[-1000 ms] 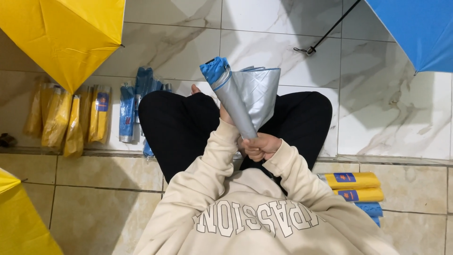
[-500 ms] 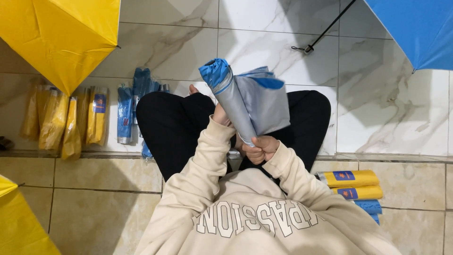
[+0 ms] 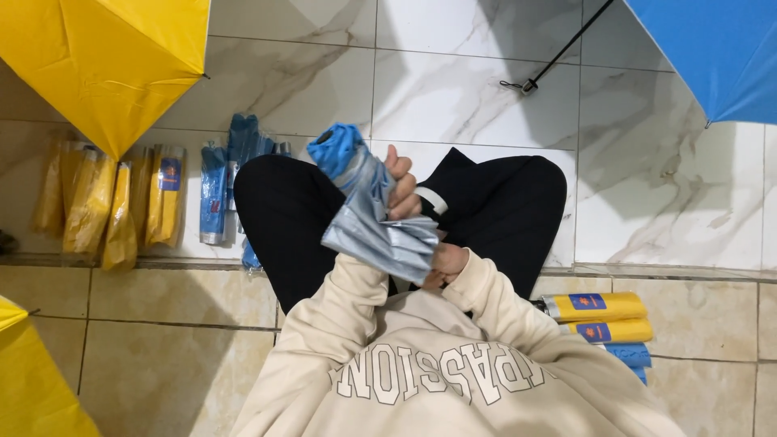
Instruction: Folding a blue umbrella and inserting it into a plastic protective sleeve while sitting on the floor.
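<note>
I sit cross-legged in black trousers on a tiled floor, holding a folded umbrella over my lap. It is blue at its top end, with silver canopy folds bunched lower down. My left hand wraps around the upper part of the umbrella, thumb pointing up. Near my chest, my right hand grips the lower end, partly hidden by the silver folds.
Open yellow umbrellas lie at top left and bottom left; an open blue one is at top right. Packed yellow umbrellas and blue ones lie left of my legs. More sleeved umbrellas are stacked at right.
The silver canopy folds that stood out to the right of the shaft are now gathered low around it. My left hand has shifted round to the umbrella's right side.
</note>
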